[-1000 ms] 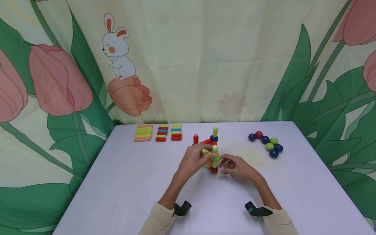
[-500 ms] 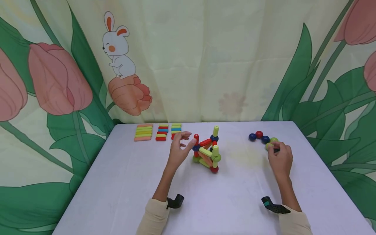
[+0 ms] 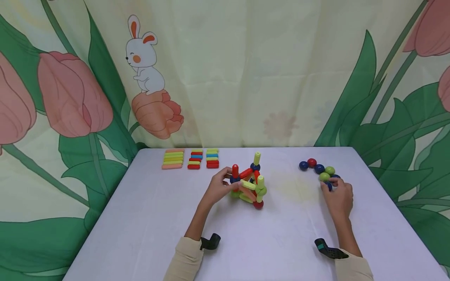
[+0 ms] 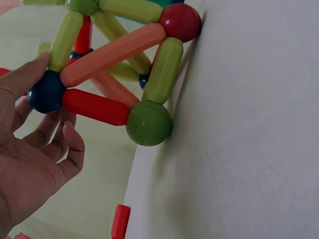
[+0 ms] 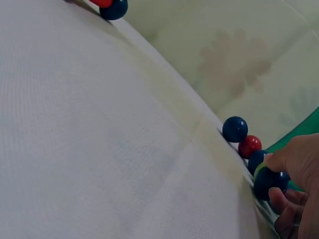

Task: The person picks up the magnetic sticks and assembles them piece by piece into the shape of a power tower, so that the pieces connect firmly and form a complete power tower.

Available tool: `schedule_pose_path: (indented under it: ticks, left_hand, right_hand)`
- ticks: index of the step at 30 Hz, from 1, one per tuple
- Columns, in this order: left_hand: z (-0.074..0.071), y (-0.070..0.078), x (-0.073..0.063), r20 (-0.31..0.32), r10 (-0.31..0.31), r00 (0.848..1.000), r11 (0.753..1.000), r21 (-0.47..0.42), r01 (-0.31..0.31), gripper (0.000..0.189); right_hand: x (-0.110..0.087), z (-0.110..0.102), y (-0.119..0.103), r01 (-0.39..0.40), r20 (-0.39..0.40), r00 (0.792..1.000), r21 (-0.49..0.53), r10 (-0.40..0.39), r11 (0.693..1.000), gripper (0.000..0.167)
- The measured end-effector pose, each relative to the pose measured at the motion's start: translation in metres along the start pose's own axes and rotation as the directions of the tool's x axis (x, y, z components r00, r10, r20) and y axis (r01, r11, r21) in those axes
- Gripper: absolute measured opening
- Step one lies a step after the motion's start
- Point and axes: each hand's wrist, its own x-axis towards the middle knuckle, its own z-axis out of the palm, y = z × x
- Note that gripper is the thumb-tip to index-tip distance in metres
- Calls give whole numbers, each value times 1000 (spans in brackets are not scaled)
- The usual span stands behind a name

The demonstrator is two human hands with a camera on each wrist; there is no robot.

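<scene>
A magnetic stick-and-ball frame stands mid-table, with short rods pointing up from it. My left hand pinches its left upper corner; in the left wrist view thumb and fingers are about a dark blue ball there, beside a yellow-green rod and a red rod. Off to the right, my right hand pinches a loose dark blue ball at the near end of the ball group. Green balls lie just beyond those fingers.
Sorted rods lie at the back left: long orange and yellow-green ones, then two stacks of short ones. More loose balls, including a red ball, sit at the back right. A printed curtain hangs behind the table.
My right hand has gone from the frame to the loose balls at right and taken a blue one. My left hand let go of the frame's near corner and now grips its left blue ball.
</scene>
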Motion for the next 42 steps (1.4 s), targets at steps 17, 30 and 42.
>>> schedule_pose_path:
  ticks: [17,30,42]
  left_hand:
    - [0,-1,0,128,51,990,998,17,-53,45]
    - [4,-6,0,146,52,988,999,-2,-52,47]
    - [5,-1,-2,142,30,989,1000,-6,-30,46]
  right_hand:
    - [-14,5,-56,251,-32,968,215,-250,944,46]
    - [-17,24,-152,287,164,815,720,-556,632,42]
    - [-30,31,-185,301,187,735,771,-651,561,36]
